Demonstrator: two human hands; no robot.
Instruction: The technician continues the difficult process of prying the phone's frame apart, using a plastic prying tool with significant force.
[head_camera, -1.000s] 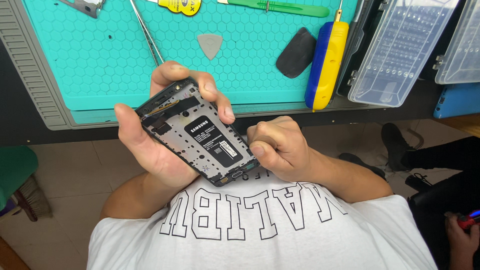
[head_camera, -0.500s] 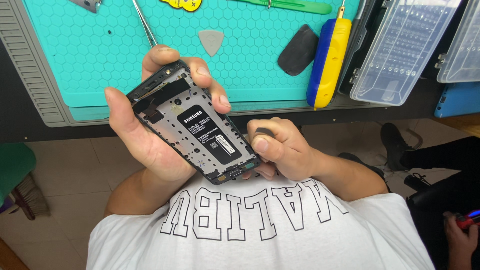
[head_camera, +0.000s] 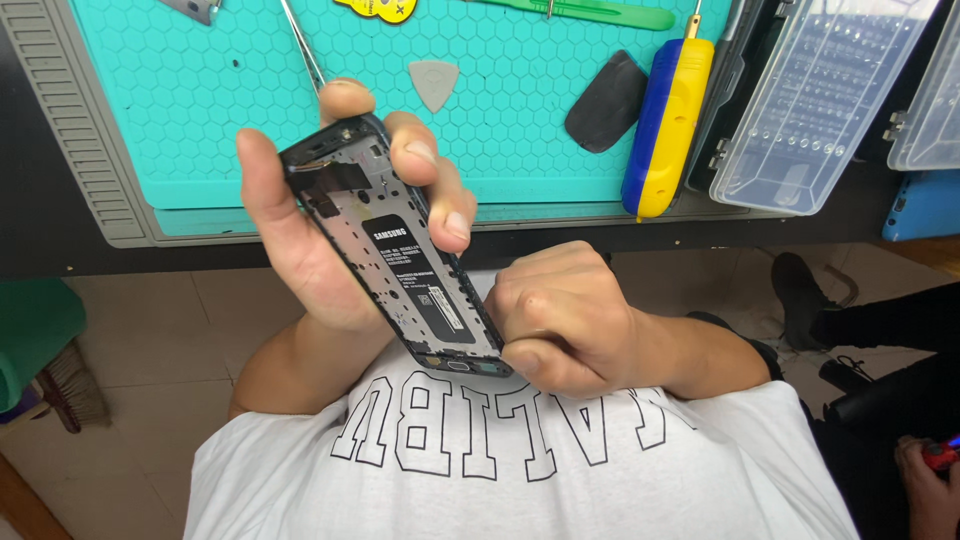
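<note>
Electronics repair bench: teal work mat, screwdriver, bit cases.

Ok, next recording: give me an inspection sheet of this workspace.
Surface: teal honeycomb mat on a dark bench.
Job's things: opened phone, back cover off, battery showing.
Clutter: grey pick, black pad, blue-yellow tool, clear bit case, tweezers.
Grippers: left hand grips the phone; right hand is closed at its lower end.
Cables: nothing seen.
Surroundings: tiled floor, another person's hand at lower right.
</note>
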